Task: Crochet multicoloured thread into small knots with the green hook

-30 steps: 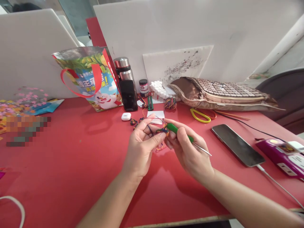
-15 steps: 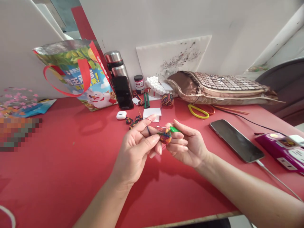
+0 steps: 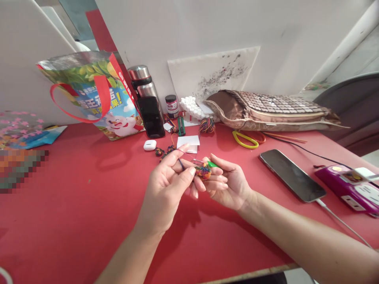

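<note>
Between thumb and fingers, my left hand pinches a small multicoloured crochet piece. Dark yarn runs over that hand's raised index finger. My right hand is closed on the green handle of a crochet hook, whose thin metal shaft points left at the upper edge of the piece. Both hands are close together above the red table. Behind them, partly covered by my left fingers, lie finished-looking crochet bits in the same colours. The ball of multicoloured yarn sits farther back.
A folded white card, a white earphone case and yellow-handled scissors lie beyond my hands. A phone on a cable and a purple power strip are at right. A shopping bag and steel flask stand at back left.
The hook's shaft has shifted slightly against the crochet piece. Both hands keep their grips; the whole view has moved a little, so everything appears slightly farther left.
</note>
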`<state>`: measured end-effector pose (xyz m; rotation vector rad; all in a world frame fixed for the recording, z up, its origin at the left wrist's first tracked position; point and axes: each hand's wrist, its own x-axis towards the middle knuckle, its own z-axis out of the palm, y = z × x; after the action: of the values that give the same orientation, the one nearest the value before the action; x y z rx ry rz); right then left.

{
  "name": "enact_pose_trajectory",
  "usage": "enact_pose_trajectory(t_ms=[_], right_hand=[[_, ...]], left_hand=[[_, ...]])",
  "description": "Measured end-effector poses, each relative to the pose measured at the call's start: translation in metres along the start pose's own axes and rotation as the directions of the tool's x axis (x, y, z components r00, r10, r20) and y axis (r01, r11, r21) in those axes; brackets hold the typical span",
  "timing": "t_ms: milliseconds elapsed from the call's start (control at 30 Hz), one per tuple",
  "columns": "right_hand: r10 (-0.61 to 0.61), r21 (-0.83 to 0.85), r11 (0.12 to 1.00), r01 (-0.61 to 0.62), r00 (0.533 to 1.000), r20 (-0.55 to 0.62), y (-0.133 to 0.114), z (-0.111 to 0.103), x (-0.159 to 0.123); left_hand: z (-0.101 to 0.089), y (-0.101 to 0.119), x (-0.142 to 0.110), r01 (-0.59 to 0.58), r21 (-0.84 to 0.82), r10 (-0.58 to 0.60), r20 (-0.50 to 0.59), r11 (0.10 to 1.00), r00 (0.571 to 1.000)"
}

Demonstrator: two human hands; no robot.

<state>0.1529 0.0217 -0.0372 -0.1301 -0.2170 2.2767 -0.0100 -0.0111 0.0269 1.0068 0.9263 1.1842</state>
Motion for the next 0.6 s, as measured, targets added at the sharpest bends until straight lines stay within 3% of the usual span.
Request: enact_pose_trajectory(t_ms=[200,433,600], right_hand=[[0.009,-0.026,1.000,-0.010,1.000,-0.012,-0.001,0.003,0.000],[-0.003,-0.211,0.978,-0.005,0.999,-0.036,-0.007,0.006,-0.001],[-0.013,-0.328,0.945,0.011,1.000,-0.005,-0.015,0.003,-0.002]], left_hand=[[0.000,0.001,-0.001,0.006,0.044,-0.005,-0.007,0.999,1.000],[-0.005,-0.002,-0.003,-0.053,0.122,0.052,0.017,0.991,0.999],[0.000,0.002,-0.008,-0.058,0.149,0.067,-0.062,0.987,0.996]])
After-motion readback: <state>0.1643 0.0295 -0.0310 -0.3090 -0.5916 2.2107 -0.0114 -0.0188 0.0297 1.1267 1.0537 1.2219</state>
